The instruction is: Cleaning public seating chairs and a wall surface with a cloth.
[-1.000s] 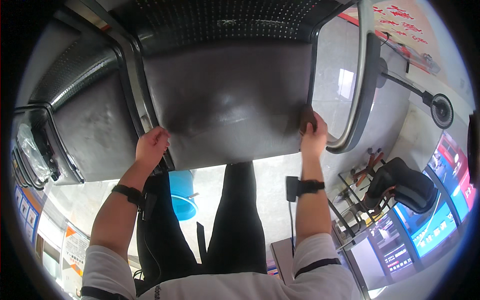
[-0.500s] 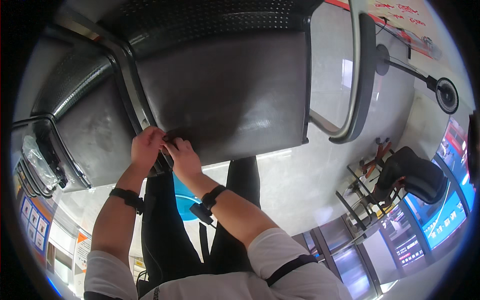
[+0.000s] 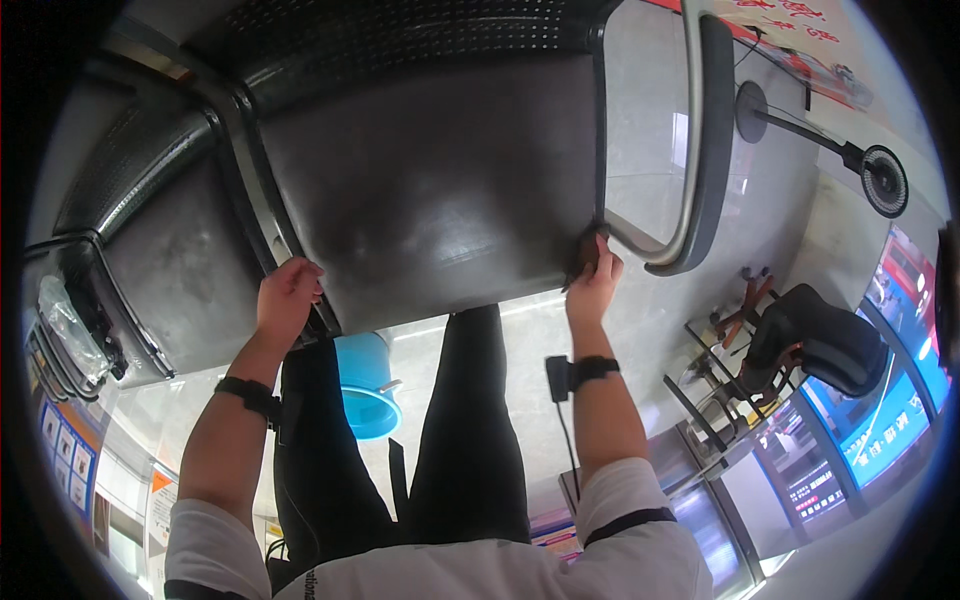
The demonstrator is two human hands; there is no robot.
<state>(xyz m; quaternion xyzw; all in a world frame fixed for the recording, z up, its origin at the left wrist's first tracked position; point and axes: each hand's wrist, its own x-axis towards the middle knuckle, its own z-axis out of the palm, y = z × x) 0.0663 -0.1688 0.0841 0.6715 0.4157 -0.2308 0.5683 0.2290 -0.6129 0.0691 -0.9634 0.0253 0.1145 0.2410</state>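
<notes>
A bench seat [image 3: 430,170] with a dark padded cushion and perforated metal back fills the middle of the head view. My left hand [image 3: 288,292] is at its left front edge, beside the metal divider [image 3: 268,205], fingers curled; whatever they hold is hidden. My right hand [image 3: 595,275] is closed on a small dark brown piece, seemingly a cloth [image 3: 588,250], at the right front corner of the cushion, next to the curved metal armrest [image 3: 710,150].
Another seat [image 3: 175,260] with a plastic bag [image 3: 65,320] is to the left. A blue bucket [image 3: 365,375] is on the floor by my legs. A standing fan [image 3: 880,180], a black swivel chair [image 3: 820,335], a small metal rack and lit screens [image 3: 870,430] are at right.
About half a second ago my right hand was beside my left at the left edge; it has moved back to the right corner, where it was a second ago.
</notes>
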